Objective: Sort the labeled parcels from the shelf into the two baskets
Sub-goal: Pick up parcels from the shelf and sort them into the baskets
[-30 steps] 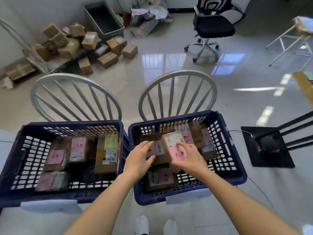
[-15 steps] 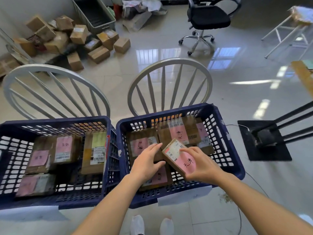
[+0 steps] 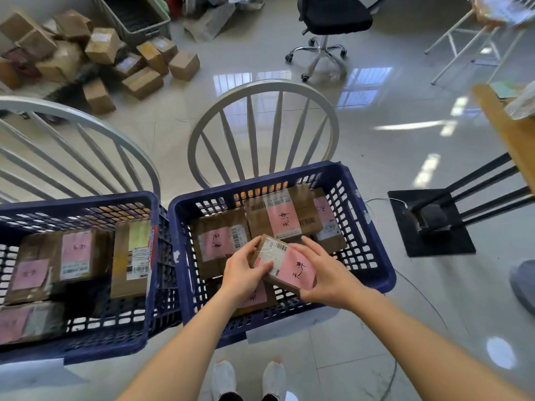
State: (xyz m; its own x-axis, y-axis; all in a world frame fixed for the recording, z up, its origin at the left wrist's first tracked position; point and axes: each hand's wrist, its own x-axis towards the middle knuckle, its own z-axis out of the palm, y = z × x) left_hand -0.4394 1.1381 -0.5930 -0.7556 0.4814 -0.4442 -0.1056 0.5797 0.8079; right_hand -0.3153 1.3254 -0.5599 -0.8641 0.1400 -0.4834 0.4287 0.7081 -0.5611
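Parcel [image 3: 285, 263] with pink label reading 天津; left hand [image 3: 241, 273] and right hand [image 3: 325, 274] gripping it.

Right basket [image 3: 373, 256]: far half packed with flat parcels [image 3: 285, 215], both hands and a held parcel [image 3: 285, 266] fill the near middle; bare mesh only along the right wall and near-right corner. Left basket [image 3: 162, 256] touches it, parcels [image 3: 78, 256] across the floor, dark gap near middle. Chair backs [image 3: 262, 91] block the far side.

Both bare forearms reach forward; the left hand [image 3: 242, 270] and right hand [image 3: 327, 274] grip a small pink-labelled cardboard parcel [image 3: 285, 263] between them.
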